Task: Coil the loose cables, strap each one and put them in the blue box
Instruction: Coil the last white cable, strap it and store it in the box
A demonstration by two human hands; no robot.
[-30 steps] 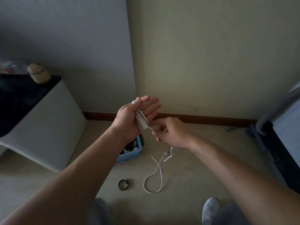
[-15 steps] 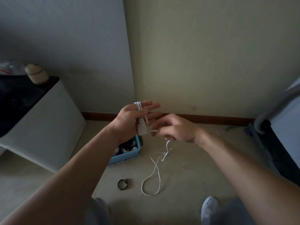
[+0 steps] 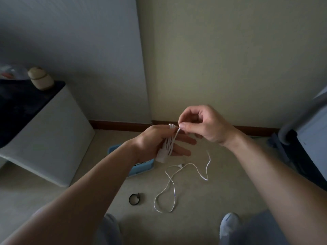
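1 white cable (image 3: 169,141) is wound in several turns round the straight fingers of the left hand (image 3: 150,144). The right hand (image 3: 203,124) pinches its strand at the coil's top. Its loose tail lies on the floor (image 3: 230,195), near a black strap (image 3: 134,199) and the blue box (image 3: 141,169).

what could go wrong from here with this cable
1. The coil sits around the straight fingers of the left hand; loops may slide off the tips.
2. The tail on the floor crosses itself, so it might knot as the right hand pulls it up.
3. The strap lies on the floor; reaching for it could loosen the coil.
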